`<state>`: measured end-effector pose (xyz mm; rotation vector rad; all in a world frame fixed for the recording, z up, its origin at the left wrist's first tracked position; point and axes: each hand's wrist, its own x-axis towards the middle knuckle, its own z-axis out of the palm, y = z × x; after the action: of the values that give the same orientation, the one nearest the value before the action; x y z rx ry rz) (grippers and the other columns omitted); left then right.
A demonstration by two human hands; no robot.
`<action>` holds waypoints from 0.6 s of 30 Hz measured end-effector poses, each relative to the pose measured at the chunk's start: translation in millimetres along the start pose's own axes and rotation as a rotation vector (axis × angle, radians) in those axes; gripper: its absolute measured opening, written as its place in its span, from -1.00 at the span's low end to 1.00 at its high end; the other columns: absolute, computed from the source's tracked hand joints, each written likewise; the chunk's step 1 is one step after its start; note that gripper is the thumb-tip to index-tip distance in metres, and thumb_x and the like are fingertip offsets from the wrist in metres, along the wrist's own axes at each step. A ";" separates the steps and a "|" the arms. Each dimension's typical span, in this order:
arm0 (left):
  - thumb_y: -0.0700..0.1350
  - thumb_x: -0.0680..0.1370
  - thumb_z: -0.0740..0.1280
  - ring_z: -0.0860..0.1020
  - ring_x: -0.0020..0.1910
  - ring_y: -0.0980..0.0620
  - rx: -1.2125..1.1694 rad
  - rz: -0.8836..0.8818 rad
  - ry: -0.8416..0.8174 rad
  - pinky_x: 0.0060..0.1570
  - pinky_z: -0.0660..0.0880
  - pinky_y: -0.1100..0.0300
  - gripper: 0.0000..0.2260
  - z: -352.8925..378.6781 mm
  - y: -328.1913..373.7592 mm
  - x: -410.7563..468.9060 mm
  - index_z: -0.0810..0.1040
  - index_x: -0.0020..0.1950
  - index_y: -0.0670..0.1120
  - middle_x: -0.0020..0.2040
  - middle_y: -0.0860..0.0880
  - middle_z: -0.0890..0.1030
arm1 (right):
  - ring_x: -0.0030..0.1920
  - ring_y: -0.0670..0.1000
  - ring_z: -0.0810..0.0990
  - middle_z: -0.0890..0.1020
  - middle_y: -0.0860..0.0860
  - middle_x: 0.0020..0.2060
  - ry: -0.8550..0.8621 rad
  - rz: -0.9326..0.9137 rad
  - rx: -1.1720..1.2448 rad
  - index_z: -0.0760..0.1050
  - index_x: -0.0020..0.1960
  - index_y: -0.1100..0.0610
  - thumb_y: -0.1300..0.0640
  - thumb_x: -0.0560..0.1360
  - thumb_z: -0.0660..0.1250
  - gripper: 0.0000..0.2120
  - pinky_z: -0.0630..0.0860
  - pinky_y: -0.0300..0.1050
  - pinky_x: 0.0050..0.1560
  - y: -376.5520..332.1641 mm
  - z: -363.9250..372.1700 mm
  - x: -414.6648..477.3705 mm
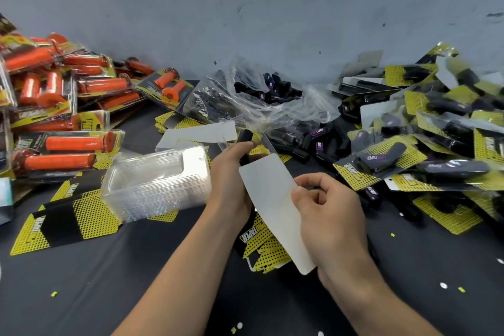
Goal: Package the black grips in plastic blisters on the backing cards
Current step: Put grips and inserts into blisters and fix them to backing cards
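Mid-cycle, one unit in hand. Left hand [231, 174] grips a black grip [244, 136], its top end showing above the fingers; cannot tell whether a blister is round it. Right hand [330, 215] pinches a backing card [272, 204], white side up, against the left.

Done: large pile of finished packs [403, 161] at right.

Remaining: loose grips [297, 148] on the worktop [95, 281], more in a plastic bag [272, 84], and a thick blister stack [155, 185]. Judged well short of finished.
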<state>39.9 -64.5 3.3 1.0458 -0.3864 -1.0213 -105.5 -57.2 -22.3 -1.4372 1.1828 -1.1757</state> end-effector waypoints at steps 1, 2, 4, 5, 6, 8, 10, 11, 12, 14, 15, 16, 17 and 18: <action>-0.07 0.56 0.41 0.59 -0.42 -0.05 -0.001 -0.007 -0.004 -0.37 0.51 0.16 -0.90 0.2 0.1 -1.0 0.64 -0.03 -0.09 -0.30 -0.10 0.64 | -0.32 -0.12 0.64 0.68 -0.12 -0.33 0.016 -0.011 -0.007 0.59 -0.08 -0.16 0.12 0.58 0.41 -0.83 0.58 -0.04 -0.28 1.2 0.1 0.0; -0.05 0.55 0.40 0.59 -0.41 -0.06 0.001 -0.009 -0.006 -0.34 0.50 0.13 -0.89 0.4 -0.4 -1.8 0.65 -0.05 -0.09 -0.28 -0.11 0.65 | -0.32 -0.14 0.63 0.68 -0.14 -0.34 0.033 -0.022 -0.022 0.59 -0.10 -0.11 0.13 0.58 0.41 -0.85 0.54 -0.13 -0.30 2.2 -0.2 0.2; -0.02 0.56 0.39 0.59 -0.40 -0.05 0.008 0.006 -0.004 -0.35 0.50 0.13 -0.85 1.5 -0.8 -3.3 0.66 -0.03 -0.09 -0.26 -0.11 0.66 | -0.32 -0.19 0.61 0.66 -0.19 -0.34 0.051 -0.041 -0.070 0.59 -0.12 -0.09 0.13 0.57 0.41 -0.86 0.45 -0.31 -0.37 3.1 -1.2 0.7; -0.01 0.58 0.37 0.59 -0.41 -0.04 0.000 0.014 -0.005 -0.37 0.51 0.14 -0.82 2.1 -0.1 -3.6 0.66 -0.02 -0.10 -0.27 -0.10 0.65 | -0.30 -0.20 0.61 0.66 -0.22 -0.34 0.049 -0.048 -0.094 0.59 -0.11 -0.10 0.13 0.58 0.40 -0.85 0.43 -0.33 -0.38 3.1 -1.3 0.7; 0.01 0.60 0.36 0.59 -0.40 -0.04 -0.014 0.020 -0.011 -0.39 0.52 0.16 -0.80 3.0 1.2 -3.8 0.66 -0.01 -0.11 -0.28 -0.10 0.65 | -0.27 -0.21 0.61 0.66 -0.24 -0.31 0.044 -0.053 -0.117 0.58 -0.12 -0.12 0.12 0.58 0.39 -0.84 0.44 -0.30 -0.35 2.5 -0.9 0.3; 0.03 0.60 0.35 0.59 -0.39 -0.04 -0.017 0.037 -0.030 -0.41 0.53 0.16 -0.78 4.2 3.9 -3.8 0.65 0.01 -0.11 -0.27 -0.10 0.64 | -0.21 -0.24 0.62 0.65 -0.32 -0.25 0.030 -0.057 -0.147 0.57 -0.14 -0.17 0.11 0.60 0.36 -0.78 0.48 -0.22 -0.30 1.1 -0.4 -0.6; 0.04 0.58 0.37 0.60 -0.37 -0.05 0.024 0.073 -0.040 -0.38 0.52 0.15 -0.78 4.4 3.7 -3.5 0.65 0.02 -0.11 -0.26 -0.11 0.65 | -0.17 -0.27 0.61 0.64 -0.37 -0.23 0.026 -0.057 -0.150 0.55 -0.17 -0.20 0.12 0.60 0.35 -0.74 0.48 -0.21 -0.29 -0.2 -0.9 -1.2; 0.05 0.55 0.39 0.59 -0.36 -0.06 0.048 0.087 -0.043 -0.35 0.51 0.13 -0.78 4.5 3.0 -4.0 0.66 0.00 -0.09 -0.24 -0.11 0.65 | -0.17 -0.28 0.60 0.63 -0.38 -0.23 0.030 -0.057 -0.147 0.55 -0.18 -0.19 0.13 0.60 0.35 -0.74 0.47 -0.21 -0.28 -0.4 -1.2 -0.8; 0.07 0.51 0.41 0.59 -0.33 -0.07 0.067 0.095 -0.044 -0.31 0.49 0.11 -0.79 4.6 2.0 -4.5 0.68 -0.05 -0.06 -0.23 -0.12 0.65 | -0.18 -0.28 0.60 0.63 -0.37 -0.24 0.036 -0.055 -0.143 0.55 -0.17 -0.18 0.13 0.60 0.36 -0.75 0.46 -0.20 -0.28 -0.3 -1.6 -0.3; 0.09 0.41 0.44 0.56 -0.26 -0.11 0.092 0.106 -0.042 -0.22 0.45 0.04 -0.80 4.3 0.5 -5.4 0.69 -0.13 -0.02 -0.19 -0.13 0.62 | -0.20 -0.27 0.59 0.63 -0.35 -0.25 0.048 -0.052 -0.139 0.55 -0.16 -0.13 0.14 0.60 0.36 -0.78 0.45 -0.19 -0.27 -0.1 -1.5 0.6; 0.08 0.36 0.46 0.53 -0.23 -0.12 0.104 0.113 -0.046 -0.19 0.43 0.01 -0.78 3.7 -0.1 -5.7 0.69 -0.12 -0.02 -0.17 -0.14 0.58 | -0.20 -0.27 0.58 0.63 -0.35 -0.26 0.050 -0.050 -0.142 0.55 -0.16 -0.12 0.14 0.61 0.35 -0.79 0.44 -0.19 -0.27 -0.2 -1.5 0.5; 0.06 0.31 0.46 0.51 -0.21 -0.12 0.118 0.121 -0.054 -0.18 0.41 0.00 -0.75 2.8 -0.8 -5.6 0.67 -0.09 -0.04 -0.16 -0.15 0.55 | -0.20 -0.27 0.58 0.63 -0.35 -0.26 0.049 -0.050 -0.147 0.55 -0.15 -0.11 0.14 0.61 0.35 -0.80 0.44 -0.19 -0.27 -0.4 -1.5 0.4; 0.01 0.28 0.46 0.50 -0.22 -0.10 0.136 0.126 -0.063 -0.19 0.39 0.01 -0.71 1.9 -1.8 -4.8 0.66 -0.05 -0.06 -0.17 -0.14 0.52 | -0.20 -0.28 0.58 0.63 -0.36 -0.26 0.047 -0.052 -0.151 0.55 -0.15 -0.10 0.14 0.61 0.35 -0.80 0.44 -0.21 -0.28 -0.4 -1.7 0.4; -0.06 0.26 0.44 0.50 -0.23 -0.09 0.159 0.131 -0.068 -0.21 0.39 0.02 -0.69 1.1 -3.2 -3.3 0.64 -0.02 -0.09 -0.18 -0.13 0.51 | -0.20 -0.28 0.58 0.62 -0.37 -0.25 0.046 -0.056 -0.156 0.54 -0.15 -0.10 0.14 0.61 0.35 -0.80 0.44 -0.22 -0.29 -0.5 -2.0 0.3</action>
<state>35.8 -62.7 1.7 1.1150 -0.5922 -0.9212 -107.5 -57.6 -21.5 -1.5754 1.2973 -1.1814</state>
